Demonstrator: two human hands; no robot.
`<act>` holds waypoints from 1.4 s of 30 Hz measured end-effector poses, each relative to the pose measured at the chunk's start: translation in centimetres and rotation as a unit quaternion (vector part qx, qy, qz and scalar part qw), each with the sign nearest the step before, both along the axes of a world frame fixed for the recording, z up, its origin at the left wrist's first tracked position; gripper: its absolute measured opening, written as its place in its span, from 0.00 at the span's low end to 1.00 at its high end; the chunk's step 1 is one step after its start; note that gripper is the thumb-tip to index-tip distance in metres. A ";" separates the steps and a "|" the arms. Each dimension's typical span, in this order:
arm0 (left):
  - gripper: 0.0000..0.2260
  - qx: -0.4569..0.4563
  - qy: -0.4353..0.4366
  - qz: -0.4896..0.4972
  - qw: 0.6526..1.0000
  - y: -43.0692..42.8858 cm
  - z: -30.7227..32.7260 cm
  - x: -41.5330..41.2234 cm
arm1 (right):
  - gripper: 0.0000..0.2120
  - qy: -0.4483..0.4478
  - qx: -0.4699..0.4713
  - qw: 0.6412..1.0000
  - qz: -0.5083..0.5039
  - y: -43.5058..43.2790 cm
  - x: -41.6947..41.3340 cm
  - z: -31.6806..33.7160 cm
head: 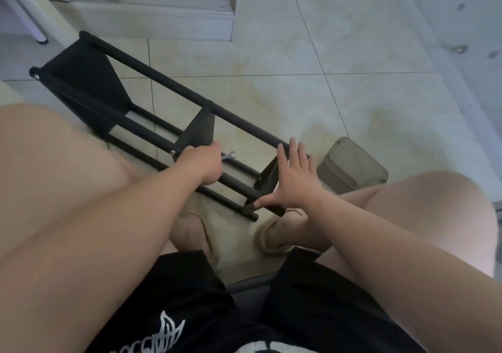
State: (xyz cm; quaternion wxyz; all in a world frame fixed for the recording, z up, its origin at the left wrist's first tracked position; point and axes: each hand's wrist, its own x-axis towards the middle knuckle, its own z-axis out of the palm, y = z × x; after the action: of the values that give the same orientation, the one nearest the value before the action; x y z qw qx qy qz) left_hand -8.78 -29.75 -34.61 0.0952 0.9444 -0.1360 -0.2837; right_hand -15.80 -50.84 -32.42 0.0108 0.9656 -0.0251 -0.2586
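A black metal rack frame (168,83) with fabric shelves lies on its side on the tiled floor in front of me. My left hand (205,162) grips one of its black poles near the middle shelf panel (201,132). My right hand (294,181) is spread flat with straight fingers, pressing on the near end panel of the frame. A small silver wrench (228,156) lies on the floor just beyond my left hand, between the poles.
I sit with bare knees on either side of the frame and feet in tan slippers (271,237) beneath it. A translucent lidded plastic box (350,166) sits right of the frame. A low white shelf (152,15) with shoes stands at the back left.
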 end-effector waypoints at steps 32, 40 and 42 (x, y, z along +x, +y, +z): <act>0.05 -0.205 0.203 0.007 0.957 -6.4 -2.0 2.0 | 0.76 -0.006 -0.018 0.999 0.050 -1.1 0.6 -1.3; 0.03 -0.266 0.242 0.140 0.923 -7.1 -3.4 1.8 | 0.75 -0.011 -0.004 0.999 0.044 -1.2 0.3 -1.6; 0.04 -0.266 0.236 0.146 0.923 -7.2 -3.5 1.8 | 0.76 -0.013 -0.004 0.999 0.044 -1.2 0.3 -1.7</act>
State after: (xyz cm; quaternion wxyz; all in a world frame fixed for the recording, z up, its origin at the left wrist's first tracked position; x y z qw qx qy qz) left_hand -7.00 -36.93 -38.13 0.4129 0.7992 -0.0410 -0.4349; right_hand -15.52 -52.03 -34.13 0.0255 0.9689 0.0158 -0.2456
